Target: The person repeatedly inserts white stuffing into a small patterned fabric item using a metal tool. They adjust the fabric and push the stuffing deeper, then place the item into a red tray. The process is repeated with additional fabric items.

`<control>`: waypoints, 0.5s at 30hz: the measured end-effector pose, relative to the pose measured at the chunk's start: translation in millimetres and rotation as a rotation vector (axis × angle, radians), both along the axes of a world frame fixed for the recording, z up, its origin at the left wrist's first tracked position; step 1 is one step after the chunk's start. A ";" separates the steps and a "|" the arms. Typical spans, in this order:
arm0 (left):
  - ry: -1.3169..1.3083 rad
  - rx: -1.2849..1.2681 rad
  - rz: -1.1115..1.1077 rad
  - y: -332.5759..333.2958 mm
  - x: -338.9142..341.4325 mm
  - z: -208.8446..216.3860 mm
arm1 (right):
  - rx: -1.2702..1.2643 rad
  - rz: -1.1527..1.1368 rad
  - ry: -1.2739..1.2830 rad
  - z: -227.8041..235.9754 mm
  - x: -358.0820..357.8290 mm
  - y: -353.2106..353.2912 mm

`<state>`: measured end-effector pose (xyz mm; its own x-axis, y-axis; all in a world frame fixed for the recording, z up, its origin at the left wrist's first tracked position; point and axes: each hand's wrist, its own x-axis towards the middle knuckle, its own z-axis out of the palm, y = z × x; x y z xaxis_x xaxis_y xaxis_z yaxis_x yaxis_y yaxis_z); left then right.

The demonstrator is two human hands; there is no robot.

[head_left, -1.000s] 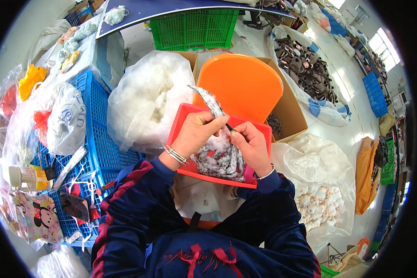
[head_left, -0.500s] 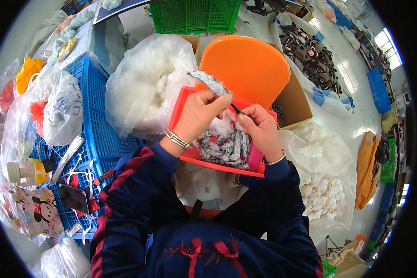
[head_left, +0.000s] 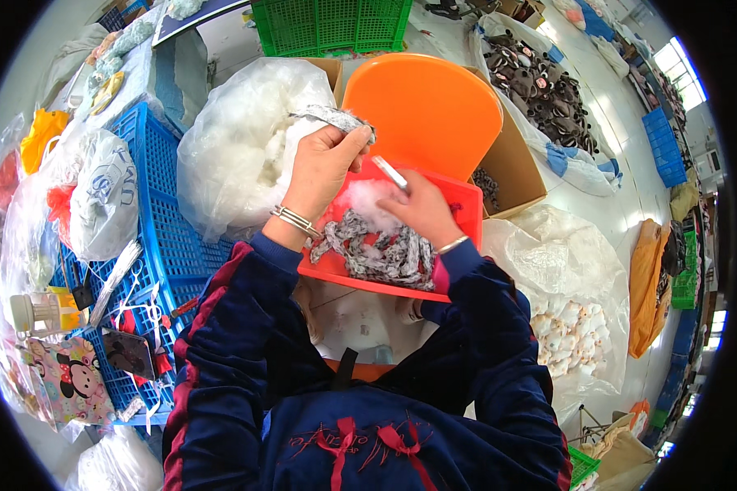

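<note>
My left hand (head_left: pixel 325 157) is closed in a pinch on a small grey furry fabric piece (head_left: pixel 336 117), which it holds up over the far left corner of a red tray (head_left: pixel 359 284). In my right hand (head_left: pixel 426 211) is a slim metal tool (head_left: pixel 391 173), one bright end pointing up and left; its exact kind is unclear. The fingers of that hand are down at a tuft of white stuffing (head_left: pixel 370 201) in the tray, partly hiding it. Several grey furry strips (head_left: pixel 385 255) lie heaped beside the stuffing.
Beyond the tray stands an orange stool seat (head_left: pixel 422 110), next to a cardboard box (head_left: pixel 512 176). A clear bag of white stuffing (head_left: pixel 250 147) is at the left, beside blue crates (head_left: pixel 160 196). Bags of small pale pieces (head_left: pixel 569 335) and dark plush pieces (head_left: pixel 536 90) are at the right.
The tool has come away from the fabric piece, and my right hand has moved left and down to the stuffing. My left hand has shifted left and slightly up with the piece.
</note>
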<state>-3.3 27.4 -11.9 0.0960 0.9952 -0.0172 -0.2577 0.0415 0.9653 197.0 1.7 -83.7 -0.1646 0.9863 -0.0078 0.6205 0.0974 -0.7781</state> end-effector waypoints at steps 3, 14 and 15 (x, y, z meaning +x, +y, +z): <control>0.071 -0.016 -0.002 0.8 -2.1 0.7 | 0.147 -0.021 -0.196 -65.8 -11.5 10.4; 0.366 -0.092 -0.495 -9.2 -21.8 -3.7 | -0.272 0.098 0.535 19.8 11.9 10.0; 0.344 -0.077 -0.556 -15.0 -16.6 1.8 | -0.273 0.128 0.585 20.5 12.7 4.2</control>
<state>-19.9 12.4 -10.0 0.5722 0.7934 -0.2077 0.1447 0.1516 0.9778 209.6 5.9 -63.3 -0.3341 0.9337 -0.1288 0.0839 -0.1066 -0.9908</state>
